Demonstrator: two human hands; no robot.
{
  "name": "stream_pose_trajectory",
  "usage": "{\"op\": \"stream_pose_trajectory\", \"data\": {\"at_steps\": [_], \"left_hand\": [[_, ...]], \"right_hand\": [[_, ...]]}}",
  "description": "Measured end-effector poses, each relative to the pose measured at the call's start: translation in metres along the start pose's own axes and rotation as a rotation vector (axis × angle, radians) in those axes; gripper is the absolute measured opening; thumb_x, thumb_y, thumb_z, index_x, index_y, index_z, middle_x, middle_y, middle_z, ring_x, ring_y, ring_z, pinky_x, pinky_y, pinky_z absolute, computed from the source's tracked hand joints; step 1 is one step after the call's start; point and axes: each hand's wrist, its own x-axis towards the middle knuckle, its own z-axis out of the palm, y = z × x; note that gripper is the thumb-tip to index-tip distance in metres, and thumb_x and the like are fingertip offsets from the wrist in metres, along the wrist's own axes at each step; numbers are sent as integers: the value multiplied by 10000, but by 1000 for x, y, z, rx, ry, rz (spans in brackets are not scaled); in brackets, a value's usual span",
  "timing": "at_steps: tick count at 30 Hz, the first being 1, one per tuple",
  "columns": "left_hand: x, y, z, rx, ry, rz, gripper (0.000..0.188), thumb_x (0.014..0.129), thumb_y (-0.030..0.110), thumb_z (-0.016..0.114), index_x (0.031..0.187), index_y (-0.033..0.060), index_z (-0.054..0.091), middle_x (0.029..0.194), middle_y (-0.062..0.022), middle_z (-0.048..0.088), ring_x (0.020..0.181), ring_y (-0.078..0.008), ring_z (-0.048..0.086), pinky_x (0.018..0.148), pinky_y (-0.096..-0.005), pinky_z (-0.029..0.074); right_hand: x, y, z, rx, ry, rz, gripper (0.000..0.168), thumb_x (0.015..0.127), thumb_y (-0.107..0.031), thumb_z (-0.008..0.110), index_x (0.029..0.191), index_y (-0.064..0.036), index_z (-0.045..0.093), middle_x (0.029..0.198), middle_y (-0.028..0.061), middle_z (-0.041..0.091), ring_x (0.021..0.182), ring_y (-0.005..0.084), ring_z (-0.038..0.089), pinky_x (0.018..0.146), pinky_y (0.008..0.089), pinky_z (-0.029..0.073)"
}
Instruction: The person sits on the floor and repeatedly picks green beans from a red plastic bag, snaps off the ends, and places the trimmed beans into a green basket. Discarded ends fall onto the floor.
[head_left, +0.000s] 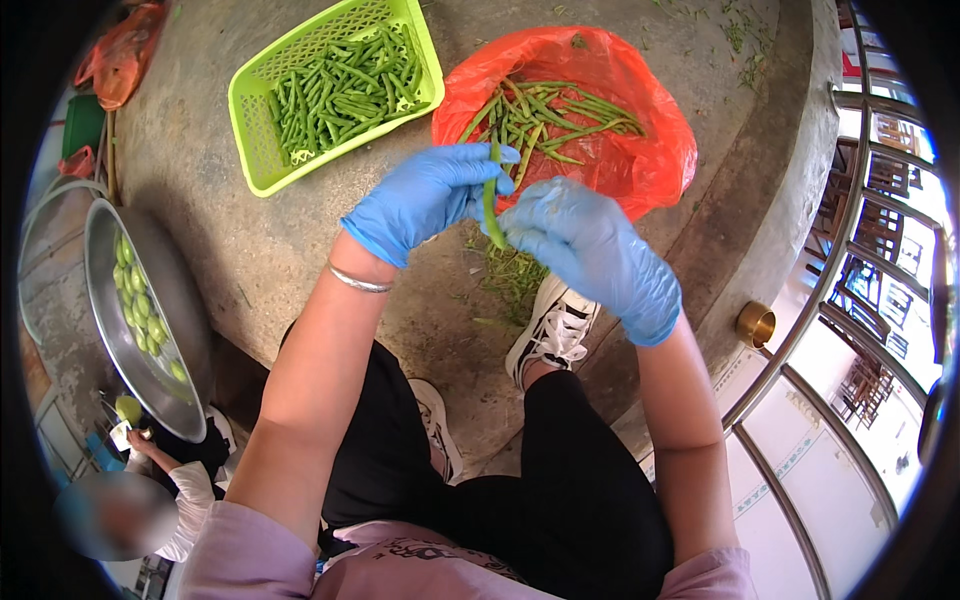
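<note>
My left hand (442, 184), in a blue disposable glove, grips a green bean pod (490, 202) that stands roughly lengthwise in the view. The gloved fingertips of my right hand (577, 232) pinch at the pod's lower end. Just beyond both hands lies an open red plastic bag (645, 161) with whole bean pods (551, 116) inside, some yellowish. To its left sits a lime-green plastic basket (251, 142) holding many short green bean pieces (345, 90). Bean trimmings (514, 281) are heaped on the concrete floor below my hands.
At left a large metal basin (169, 277) holds green oval produce (139, 304); a co-worker (180, 495) sits beside it. A metal railing (795, 322) curves along the right, with a brass-coloured cup (756, 325) near it. My shoe (555, 330) stands by the trimmings.
</note>
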Motion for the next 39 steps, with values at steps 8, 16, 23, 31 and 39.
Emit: {"op": "stream_pose_trajectory", "data": {"at_steps": [8, 16, 23, 31, 39], "left_hand": [[-6, 17, 14, 162, -259, 31, 404, 910, 142, 537, 1275, -22, 488, 926, -35, 635, 856, -84, 602, 759, -189, 468], [-6, 15, 11, 242, 298, 182, 182, 862, 169, 635, 972, 25, 623, 846, -50, 655, 733, -83, 604, 673, -226, 505], [0, 7, 15, 150, 300, 161, 160, 868, 177, 625, 953, 41, 628, 870, -55, 658, 721, -109, 602, 711, -254, 505], [0, -8, -2, -329, 193, -56, 272, 907, 179, 492, 1072, -7, 602, 952, -85, 665, 765, -163, 634, 711, -258, 510], [2, 13, -75, -1185, -223, 188, 440, 944, 296, 427, 1248, -18, 483, 1178, -195, 582, 973, -309, 581, 728, -380, 538]], "right_hand": [[-50, 95, -57, -703, 223, 745, 307, 834, -350, 611, 927, -66, 679, 895, 139, 641, 816, 288, 613, 740, 357, 498], [-17, 5, -7, -448, 32, 569, 502, 794, -540, 592, 799, -42, 659, 840, 146, 649, 796, 311, 635, 674, 406, 503], [13, 15, 37, -662, 226, 230, 278, 851, -348, 582, 837, -71, 607, 760, 120, 603, 709, 301, 591, 582, 404, 483], [22, -7, 50, -392, 299, 96, 221, 840, -239, 603, 958, -53, 621, 825, 131, 603, 770, 313, 585, 662, 400, 495], [10, 85, -2, -236, 435, 568, 211, 854, -187, 599, 1009, -60, 668, 1002, 153, 656, 893, 280, 636, 775, 333, 499]]}}
